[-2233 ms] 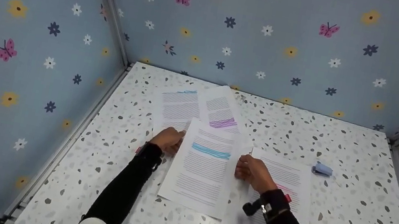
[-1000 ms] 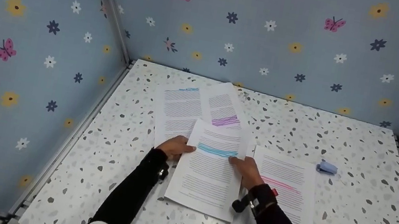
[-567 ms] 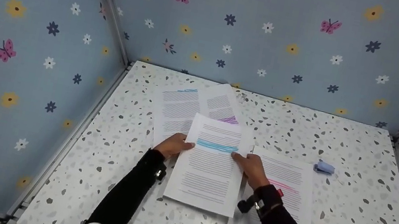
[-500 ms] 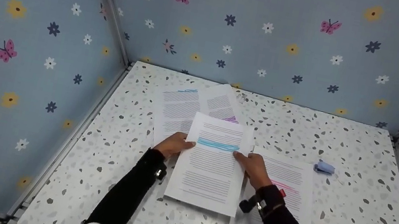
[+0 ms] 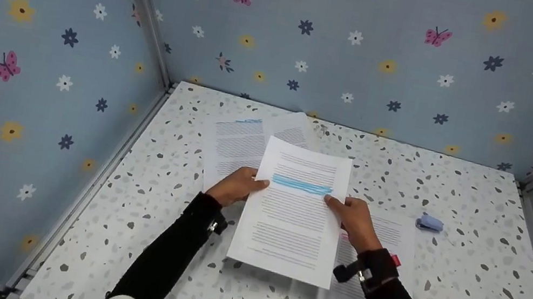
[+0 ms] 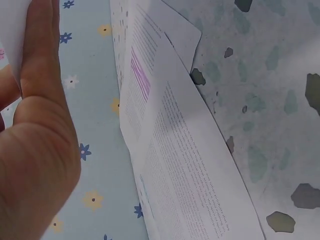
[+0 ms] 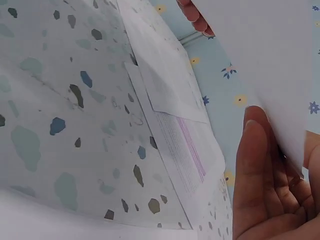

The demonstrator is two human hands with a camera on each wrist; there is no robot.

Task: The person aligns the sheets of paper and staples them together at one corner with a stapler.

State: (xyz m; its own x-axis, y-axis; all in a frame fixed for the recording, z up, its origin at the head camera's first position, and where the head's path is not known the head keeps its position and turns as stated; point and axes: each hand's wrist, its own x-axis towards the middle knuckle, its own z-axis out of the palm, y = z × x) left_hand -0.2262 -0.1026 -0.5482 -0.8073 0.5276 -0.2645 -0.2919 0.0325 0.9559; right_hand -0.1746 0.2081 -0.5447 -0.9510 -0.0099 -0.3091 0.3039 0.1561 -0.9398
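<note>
Between my two hands is a printed paper stack (image 5: 288, 230) with a band of blue highlighter across its upper part, raised off the table. My left hand (image 5: 236, 186) pinches its left edge, thumb on top and fingers beneath. On the opposite edge my right hand (image 5: 356, 222) does the same; its fingers (image 7: 255, 155) show under the sheets in the right wrist view. Behind lie a page with a blue mark at its top (image 5: 237, 144) and a page overlapping it (image 5: 295, 126), whose purple highlighting appears in the wrist views. Partly under my right forearm is a pink-marked page (image 5: 387, 228).
A small light-blue stapler (image 5: 430, 223) stands to the right of the pages. The speckled white table (image 5: 473, 252) is bounded by blue flowered panels (image 5: 350, 49) at the back and both sides, with metal posts at the corners.
Both hands first stood at the sides of the paper stack, then took hold of its edges with thumbs on top. They have lifted it and shifted it right, covering the purple highlighting.
</note>
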